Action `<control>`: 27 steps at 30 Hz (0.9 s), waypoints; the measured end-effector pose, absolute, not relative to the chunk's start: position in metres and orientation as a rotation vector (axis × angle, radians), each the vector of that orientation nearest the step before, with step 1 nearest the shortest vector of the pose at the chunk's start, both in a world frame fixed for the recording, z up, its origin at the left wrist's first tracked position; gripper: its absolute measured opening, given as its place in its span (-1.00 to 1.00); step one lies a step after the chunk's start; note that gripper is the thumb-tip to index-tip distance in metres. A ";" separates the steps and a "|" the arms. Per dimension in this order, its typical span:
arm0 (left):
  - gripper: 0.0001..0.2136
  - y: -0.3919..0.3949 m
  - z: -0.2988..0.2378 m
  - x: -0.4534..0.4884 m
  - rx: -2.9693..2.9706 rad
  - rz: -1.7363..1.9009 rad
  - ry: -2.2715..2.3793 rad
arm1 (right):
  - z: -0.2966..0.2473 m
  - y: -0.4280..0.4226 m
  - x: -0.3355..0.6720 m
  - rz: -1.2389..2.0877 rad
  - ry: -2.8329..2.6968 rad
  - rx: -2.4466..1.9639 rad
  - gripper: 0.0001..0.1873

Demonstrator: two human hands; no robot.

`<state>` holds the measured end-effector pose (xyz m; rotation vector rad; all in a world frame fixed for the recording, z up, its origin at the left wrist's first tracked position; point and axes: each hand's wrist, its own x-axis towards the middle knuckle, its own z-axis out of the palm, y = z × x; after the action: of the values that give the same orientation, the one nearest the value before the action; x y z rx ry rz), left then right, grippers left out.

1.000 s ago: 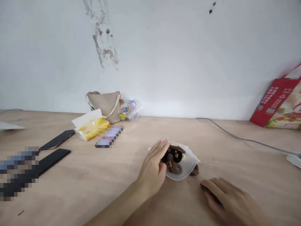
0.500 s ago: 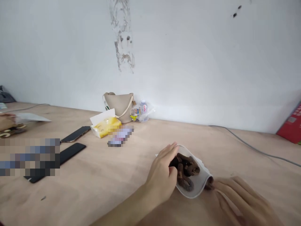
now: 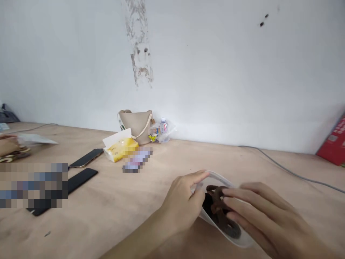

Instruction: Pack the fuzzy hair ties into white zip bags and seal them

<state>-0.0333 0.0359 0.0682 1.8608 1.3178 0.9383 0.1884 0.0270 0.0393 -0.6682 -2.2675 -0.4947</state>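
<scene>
A white translucent pouch (image 3: 244, 241) gapes toward me at the lower right of the table. Inside lie several dark brown, fuzzy loops that look like hair ties (image 3: 232, 230), along with something black. My left hand (image 3: 185, 196) grips the left side of the pouch, thumb at its mouth and fingers along the outside. My right hand (image 3: 269, 216) reaches over the right side of the opening. Its fingers are stretched out and slightly apart, with the tips at the brown loops; its thumb is hidden.
Left of me lie black phones (image 3: 87, 158), a blurred-out phone (image 3: 138, 160) and a yellow tissue pack (image 3: 121, 149). A beige bag (image 3: 137, 122) and a bottle (image 3: 163, 126) stand by the wall. A grey cable (image 3: 285, 167) and red box (image 3: 332, 144) are right. Another person's hand (image 3: 9, 145) is far left.
My right hand has moved from the pouch's right edge up and left over its mouth. The pouch has opened wider and tipped, and the loops inside have shifted.
</scene>
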 end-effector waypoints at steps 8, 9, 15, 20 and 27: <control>-0.52 0.051 0.081 -0.049 1.583 0.806 1.194 | 0.038 0.039 0.211 -0.289 -2.400 -0.777 -0.79; -0.54 0.052 0.083 -0.051 1.585 0.786 1.182 | 0.036 0.037 0.214 -0.236 -2.381 -0.790 -0.87; -0.66 0.050 0.082 -0.059 1.604 0.867 1.123 | 0.030 0.028 0.220 -0.025 -2.327 -0.824 -0.91; -0.65 0.041 0.067 -0.066 1.384 0.952 1.092 | 0.020 0.029 0.230 -0.040 -2.076 -0.930 -0.77; -0.85 0.030 0.057 -0.066 1.402 1.020 1.222 | 0.008 0.028 0.240 0.213 -1.974 -1.030 -0.82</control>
<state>-0.0655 0.0302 0.0571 1.4022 1.2225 1.0199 0.2401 0.0278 0.0080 -1.0298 -1.9743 0.2130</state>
